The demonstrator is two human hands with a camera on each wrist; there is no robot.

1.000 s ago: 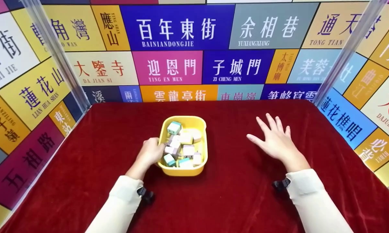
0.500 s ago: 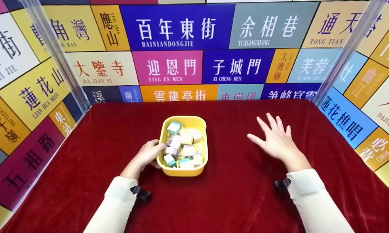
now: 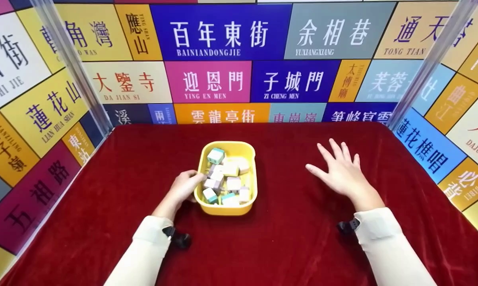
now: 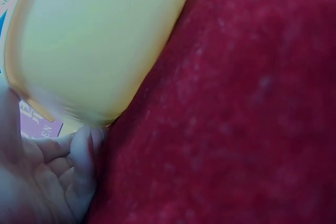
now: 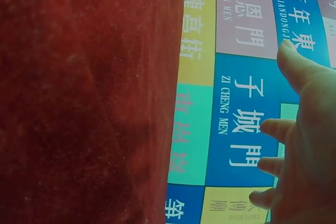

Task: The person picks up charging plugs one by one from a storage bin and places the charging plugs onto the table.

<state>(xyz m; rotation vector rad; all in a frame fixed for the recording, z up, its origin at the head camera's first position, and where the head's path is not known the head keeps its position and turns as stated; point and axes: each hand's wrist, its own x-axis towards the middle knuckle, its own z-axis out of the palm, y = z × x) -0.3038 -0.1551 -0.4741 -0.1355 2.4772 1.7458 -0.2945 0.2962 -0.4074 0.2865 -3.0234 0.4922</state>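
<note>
A yellow plastic basin (image 3: 242, 150) stands on the red cloth, left of the middle in the head view. In it lie several small cube-shaped charger plugs, among them a white-and-teal one (image 3: 216, 156) and a white-and-purple one (image 3: 233, 184). My left hand (image 3: 184, 187) holds the basin's left side, thumb at the rim and fingers below along the outer wall. From the left wrist, the curled fingers (image 4: 81, 156) show close to the basin's lower edge. My right hand (image 3: 343, 174), palm down with spread fingers, hovers right of the basin and holds nothing.
Red velvet cloth (image 3: 294, 238) covers the table. Upright panels printed with coloured name signs (image 3: 211, 81) close off the back and both sides. Clear corner posts (image 3: 425, 67) stand at the back left and back right.
My left hand has loosened a little and its thumb has drawn back toward the basin's rim. Basin and right hand stay in place; the head view has shifted slightly.
</note>
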